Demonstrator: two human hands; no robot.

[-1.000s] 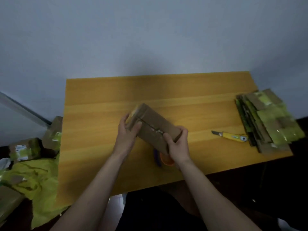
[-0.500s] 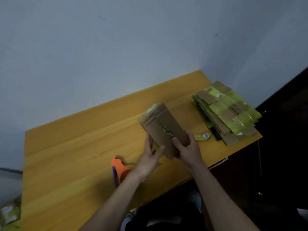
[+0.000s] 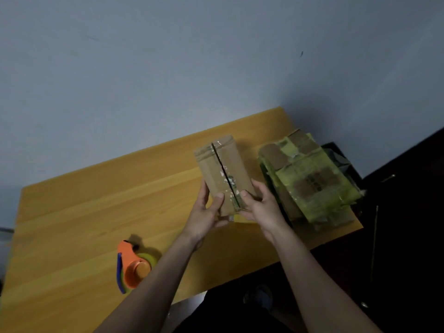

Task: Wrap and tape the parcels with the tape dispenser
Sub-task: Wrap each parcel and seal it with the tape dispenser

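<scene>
A brown cardboard parcel (image 3: pixel 222 169) is held up over the wooden table (image 3: pixel 96 212), long side pointing away from me, with a dark slit between its two top flaps and scraps of old tape on it. My left hand (image 3: pixel 206 212) grips its near left corner, thumb on top. My right hand (image 3: pixel 260 205) grips the near right corner, thumb beside the slit. An orange tape dispenser (image 3: pixel 131 266) with a blue edge and a yellow-green tape roll lies on the table to the left of my left forearm.
A stack of flattened cardboard pieces covered in yellow-green tape (image 3: pixel 310 179) lies at the table's right end, close to the parcel. A grey wall stands behind the table. Dark floor and furniture lie to the right.
My view has swung left to right. The parcel has moved right toward the flattened stack and turned lengthwise away from me. Both hands stay on it. The yellow knife is out of sight.
</scene>
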